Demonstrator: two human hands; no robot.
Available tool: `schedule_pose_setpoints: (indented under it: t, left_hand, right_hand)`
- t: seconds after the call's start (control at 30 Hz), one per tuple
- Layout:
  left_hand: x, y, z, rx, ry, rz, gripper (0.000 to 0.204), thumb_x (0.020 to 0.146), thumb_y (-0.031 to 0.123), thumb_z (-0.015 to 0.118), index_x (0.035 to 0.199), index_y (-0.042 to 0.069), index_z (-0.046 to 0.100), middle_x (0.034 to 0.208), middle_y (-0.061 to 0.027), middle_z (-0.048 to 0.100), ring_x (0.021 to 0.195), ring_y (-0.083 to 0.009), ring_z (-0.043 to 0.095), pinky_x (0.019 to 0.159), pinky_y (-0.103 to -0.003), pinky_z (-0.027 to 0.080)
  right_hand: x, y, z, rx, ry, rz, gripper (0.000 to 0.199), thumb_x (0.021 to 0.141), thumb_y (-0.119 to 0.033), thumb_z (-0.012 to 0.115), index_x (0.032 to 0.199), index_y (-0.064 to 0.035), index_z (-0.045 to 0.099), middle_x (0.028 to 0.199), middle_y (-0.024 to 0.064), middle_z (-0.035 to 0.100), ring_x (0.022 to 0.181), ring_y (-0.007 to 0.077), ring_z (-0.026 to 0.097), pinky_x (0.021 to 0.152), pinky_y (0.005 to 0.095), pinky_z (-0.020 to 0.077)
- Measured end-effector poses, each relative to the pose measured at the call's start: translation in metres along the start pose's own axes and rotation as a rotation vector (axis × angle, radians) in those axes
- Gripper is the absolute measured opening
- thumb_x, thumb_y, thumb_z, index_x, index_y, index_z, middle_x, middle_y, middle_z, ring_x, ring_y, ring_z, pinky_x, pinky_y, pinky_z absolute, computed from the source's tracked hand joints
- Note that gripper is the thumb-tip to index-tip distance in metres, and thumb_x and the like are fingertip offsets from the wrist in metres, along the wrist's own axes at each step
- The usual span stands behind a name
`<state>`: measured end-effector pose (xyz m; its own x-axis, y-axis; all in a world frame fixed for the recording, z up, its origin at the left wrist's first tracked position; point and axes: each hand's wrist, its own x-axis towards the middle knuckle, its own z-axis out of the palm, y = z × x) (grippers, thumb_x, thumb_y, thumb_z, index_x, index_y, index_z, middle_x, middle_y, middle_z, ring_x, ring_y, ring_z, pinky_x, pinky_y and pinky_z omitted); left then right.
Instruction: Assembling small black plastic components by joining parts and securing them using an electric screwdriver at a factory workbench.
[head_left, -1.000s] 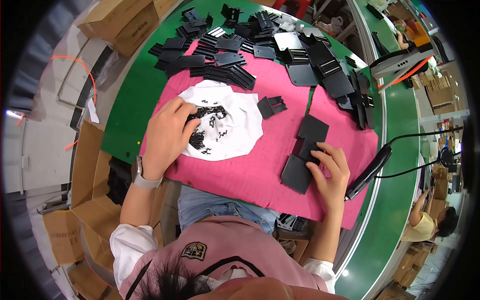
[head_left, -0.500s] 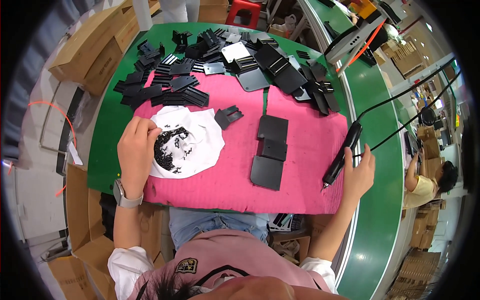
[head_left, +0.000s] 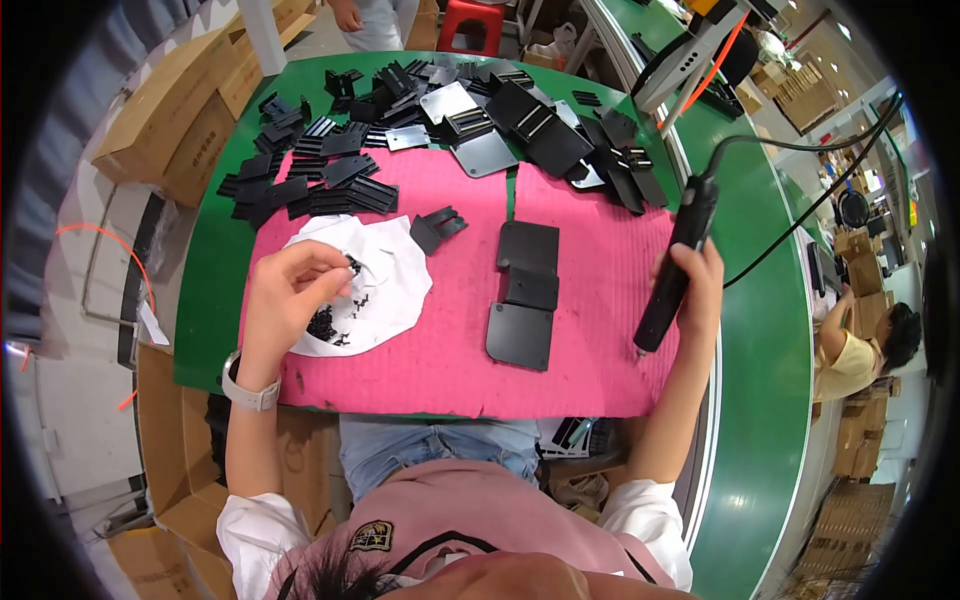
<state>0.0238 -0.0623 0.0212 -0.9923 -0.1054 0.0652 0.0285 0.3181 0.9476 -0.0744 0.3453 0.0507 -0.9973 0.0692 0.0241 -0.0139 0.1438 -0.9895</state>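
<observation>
My left hand [head_left: 290,297] is over a crumpled white cloth [head_left: 402,275], thumb and fingertips pinched together. Whatever the pinch holds is too small to make out. Small black screws [head_left: 321,325] lie heaped and scattered on the cloth, partly hidden by that hand. On the right, my right hand [head_left: 702,283] is wrapped round a black corded electric screwdriver [head_left: 664,308], its tip pointing down near the pink mat's right edge. Between the hands lies a black assembly of two flat plates joined by a middle piece [head_left: 530,288]. A small black bracket [head_left: 437,229] sits beside the cloth.
A pink mat [head_left: 450,375] covers part of the green table [head_left: 205,300]. Black plates and brackets [head_left: 350,168] are piled along its far side. The screwdriver's cable [head_left: 790,148] runs off to the right. Cardboard boxes [head_left: 165,130] stand left; another person [head_left: 850,350] is at far right.
My right hand has closed round the screwdriver and raised it from the mat. My left hand has moved right, further over the screws. The whole view has shifted slightly.
</observation>
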Motion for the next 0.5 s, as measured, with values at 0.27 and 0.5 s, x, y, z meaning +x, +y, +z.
schedule_pose_setpoints:
  t: [0.27,0.5]
  left_hand:
    - [0.042,0.032,0.07,-0.737,-0.409,-0.214,0.02,0.086,0.007,0.061,0.104,-0.002,0.059,0.094,-0.0091,0.064,0.079,-0.0124,0.062,0.072,-0.024,0.05]
    - [0.041,0.032,0.106,-0.814,-0.515,-0.309,0.019,0.088,0.007,0.06,0.105,-0.002,0.058,0.092,-0.0092,0.064,0.077,-0.0128,0.062,0.071,-0.025,0.051]
  right_hand:
    - [-0.005,-0.069,0.057,0.699,-0.5,-0.363,0.062,0.079,-0.027,0.055,0.131,0.0028,0.039,0.078,0.0085,0.047,0.065,0.0182,0.046,0.068,0.0326,0.0392]
    - [-0.021,-0.043,0.077,1.001,-0.532,-0.614,0.058,0.086,-0.041,0.063,0.125,-0.0047,0.041,0.066,-0.0009,0.046,0.053,0.0105,0.044,0.06,0.0285,0.0388]
